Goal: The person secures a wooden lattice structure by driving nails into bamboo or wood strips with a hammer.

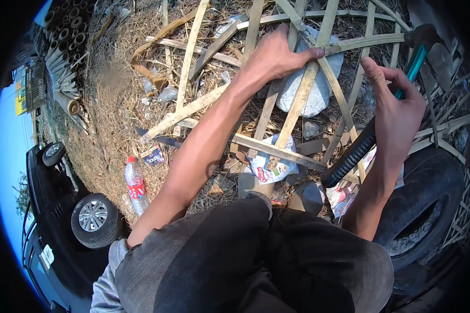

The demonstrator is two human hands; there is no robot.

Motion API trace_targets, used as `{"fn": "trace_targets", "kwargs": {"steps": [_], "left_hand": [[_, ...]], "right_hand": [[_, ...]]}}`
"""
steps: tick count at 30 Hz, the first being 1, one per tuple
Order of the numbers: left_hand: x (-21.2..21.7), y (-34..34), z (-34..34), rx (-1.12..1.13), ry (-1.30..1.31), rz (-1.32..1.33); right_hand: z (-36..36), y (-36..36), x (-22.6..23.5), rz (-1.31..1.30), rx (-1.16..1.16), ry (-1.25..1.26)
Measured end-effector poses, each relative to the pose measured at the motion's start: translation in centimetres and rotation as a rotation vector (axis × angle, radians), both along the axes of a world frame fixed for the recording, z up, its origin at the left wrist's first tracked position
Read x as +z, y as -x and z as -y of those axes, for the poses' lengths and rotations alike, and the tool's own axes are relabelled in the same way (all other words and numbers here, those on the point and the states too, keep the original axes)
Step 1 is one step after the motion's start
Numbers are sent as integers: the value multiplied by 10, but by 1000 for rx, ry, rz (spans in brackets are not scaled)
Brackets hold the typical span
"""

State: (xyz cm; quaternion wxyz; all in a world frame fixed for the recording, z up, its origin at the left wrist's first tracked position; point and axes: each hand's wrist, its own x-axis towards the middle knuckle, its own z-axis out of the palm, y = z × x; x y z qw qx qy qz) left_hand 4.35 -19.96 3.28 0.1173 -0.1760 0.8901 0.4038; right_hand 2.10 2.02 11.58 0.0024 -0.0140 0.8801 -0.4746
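My left hand [277,55] presses down on crossing bamboo strips [303,94] that lie over a pale grey stone [318,88]. My right hand [397,112] grips a hammer [371,130] with a teal shaft and a black ribbed grip; its dark head [420,35] is raised at the upper right, above the strips. The strips form a loose woven lattice spread over dry straw. My knees in dark trousers fill the bottom of the view.
A plastic bottle [136,185] and a knife [159,138] lie on the straw at left. Crumpled wrappers [269,164] sit under the lattice. An old tyre [428,208] lies at right. Bamboo poles [68,31] are stacked top left, beside a black vehicle [73,219].
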Motion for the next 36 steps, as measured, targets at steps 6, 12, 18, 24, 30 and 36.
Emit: {"fn": "trace_targets", "kwargs": {"steps": [6, 12, 18, 24, 30, 36], "left_hand": [[4, -3, 3, -47, -95, -64], [1, -5, 6, -57, -162, -90], [-5, -4, 8, -26, -166, -72], [-7, -11, -1, 100, -20, -355], [-3, -16, -12, 23, 149, -778], [-9, -14, -15, 3, 112, -774]], "right_hand": [[32, 21, -39, 155, 72, 18], [49, 20, -70, 154, 138, -45], [55, 23, -77, 112, 111, -96], [62, 14, -61, 17, 153, -40], [57, 13, -70, -85, 183, -9], [54, 15, -62, -98, 192, -80]]}}
